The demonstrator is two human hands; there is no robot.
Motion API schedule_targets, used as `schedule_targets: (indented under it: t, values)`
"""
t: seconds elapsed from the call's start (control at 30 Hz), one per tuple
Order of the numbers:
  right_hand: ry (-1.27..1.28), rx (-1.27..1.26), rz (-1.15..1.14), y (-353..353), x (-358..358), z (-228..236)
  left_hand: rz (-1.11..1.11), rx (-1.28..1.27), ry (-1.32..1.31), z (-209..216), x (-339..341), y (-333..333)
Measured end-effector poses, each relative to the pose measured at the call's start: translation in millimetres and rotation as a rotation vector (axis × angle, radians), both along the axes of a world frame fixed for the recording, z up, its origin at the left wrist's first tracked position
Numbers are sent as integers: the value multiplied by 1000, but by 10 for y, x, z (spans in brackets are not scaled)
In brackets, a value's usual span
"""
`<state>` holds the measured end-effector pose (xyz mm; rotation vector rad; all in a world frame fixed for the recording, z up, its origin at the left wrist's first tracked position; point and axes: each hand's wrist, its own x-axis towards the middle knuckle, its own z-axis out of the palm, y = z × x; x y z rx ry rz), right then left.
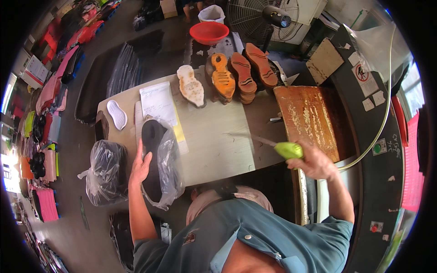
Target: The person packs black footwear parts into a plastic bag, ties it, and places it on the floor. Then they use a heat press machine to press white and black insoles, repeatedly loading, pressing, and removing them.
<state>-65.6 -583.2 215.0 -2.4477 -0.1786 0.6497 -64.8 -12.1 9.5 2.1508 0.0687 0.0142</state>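
Observation:
My left hand (139, 167) lies against the left side of a clear plastic bag (171, 157) at the table's near left. Its fingers are stretched out and its thumb points toward a black shoe-sole-shaped piece (154, 136) in the bag. On the right, my right hand (315, 160) is closed around a lime-green handle (288, 150). A thin metal shaft, blurred at its tip, runs left from that handle over the table; I cannot tell the tool's exact kind. Beside my left wrist sits a tied clear bag (107, 170) of dark pieces.
On the table (218, 145) lie a white sole (117, 114), papers (157, 102), a worn cream sole (190, 86), an orange sole (221, 78) and stacked reddish-brown soles (243, 75). A rusty board (309, 120), a hose (387, 107) and a fan (264, 18) stand around the right side.

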Motion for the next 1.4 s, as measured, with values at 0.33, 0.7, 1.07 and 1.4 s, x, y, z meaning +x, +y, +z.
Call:
schedule_targets:
  t: [0.33, 0.7, 1.07, 1.4]
  values:
    - [-349, 49, 583, 1658, -294, -455, 86, -192, 45, -51, 74, 6]
    - [-645, -279, 334, 1929, 167, -728, 117, -260, 149, 38, 106, -68]
    - [-308, -76, 591, 1985, -386, -637, 131, -292, 54, -76, 137, -35]
    - [-424, -145, 207, 2172, -107, -603, 83, -193, -38, -42, 177, -69]
